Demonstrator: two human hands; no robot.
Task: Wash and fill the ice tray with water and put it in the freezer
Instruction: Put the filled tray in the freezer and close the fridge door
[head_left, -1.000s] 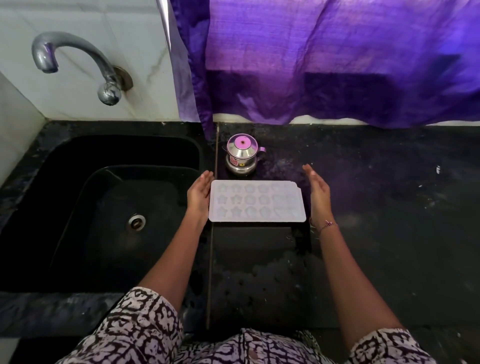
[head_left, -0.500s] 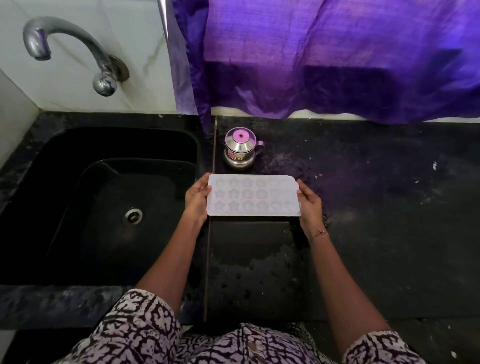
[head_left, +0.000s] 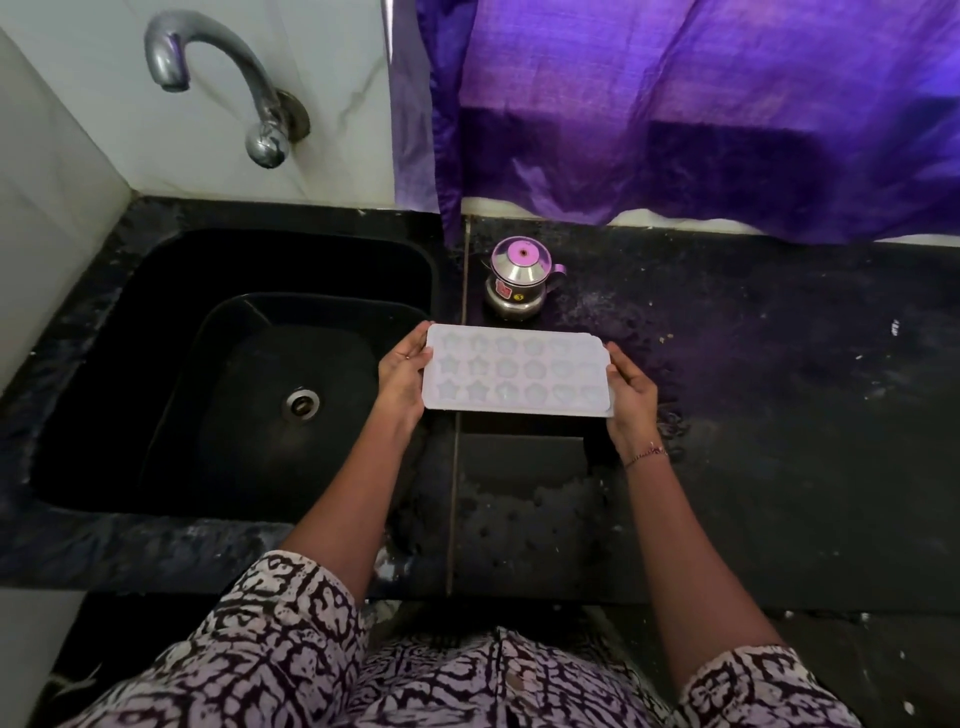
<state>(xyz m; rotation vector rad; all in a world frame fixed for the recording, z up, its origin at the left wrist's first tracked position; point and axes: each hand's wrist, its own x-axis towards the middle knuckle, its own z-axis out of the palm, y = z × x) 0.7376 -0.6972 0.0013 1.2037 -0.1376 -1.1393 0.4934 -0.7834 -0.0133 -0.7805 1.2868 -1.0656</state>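
Observation:
A pale, translucent ice tray (head_left: 517, 370) with star and flower shaped cells is held flat, level, over the black counter just right of the sink. My left hand (head_left: 402, 376) grips its left short edge, thumb on top. My right hand (head_left: 631, 395) grips its right short edge. A thin thread bracelet sits on my right wrist. The tray's cells look empty. The black sink (head_left: 156, 374) with a metal drain lies to the left, and a chrome tap (head_left: 244, 88) curves out from the tiled wall above it.
A small steel pot (head_left: 521, 283) with a pink-knobbed lid stands on the counter just behind the tray. A purple curtain (head_left: 701, 114) hangs along the back wall. The black counter (head_left: 779, 415) stretches to the right, speckled with white marks.
Both hands closed in on the tray's short ends and took hold of it. The tray now looks lifted slightly off the counter.

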